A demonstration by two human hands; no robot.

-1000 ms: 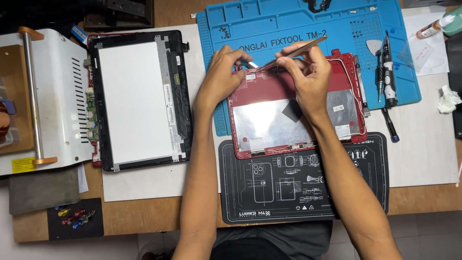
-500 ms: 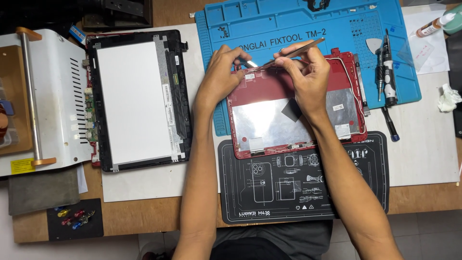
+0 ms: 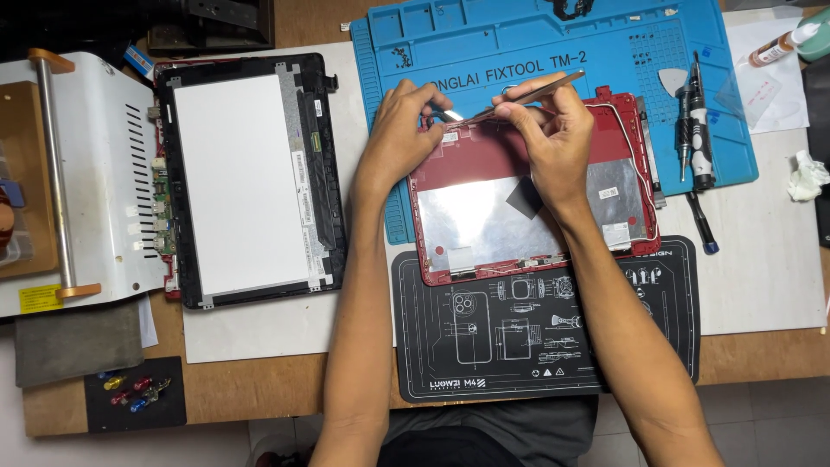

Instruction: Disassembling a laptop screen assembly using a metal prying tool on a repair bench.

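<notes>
A red laptop lid shell (image 3: 467, 164) with a silver foil lining lies open side up across a blue work mat (image 3: 484, 43) and a black work mat (image 3: 605, 346). My right hand (image 3: 553, 138) holds thin metal tweezers (image 3: 540, 89) over the shell's far edge, tips pointing left. My left hand (image 3: 402, 130) rests on the shell's far left corner, fingertips pinched on a small silvery piece beside the tweezer tips. A thin white cable (image 3: 635, 164) runs along the shell's right side.
A detached screen panel in a black frame (image 3: 246, 182) lies to the left on white paper. Beside it stands a white machine with a wooden roller (image 3: 60, 173). Screwdrivers (image 3: 696, 130), a triangular pick (image 3: 673, 82), a glue bottle (image 3: 778, 43) and crumpled tissue (image 3: 808, 175) lie at right.
</notes>
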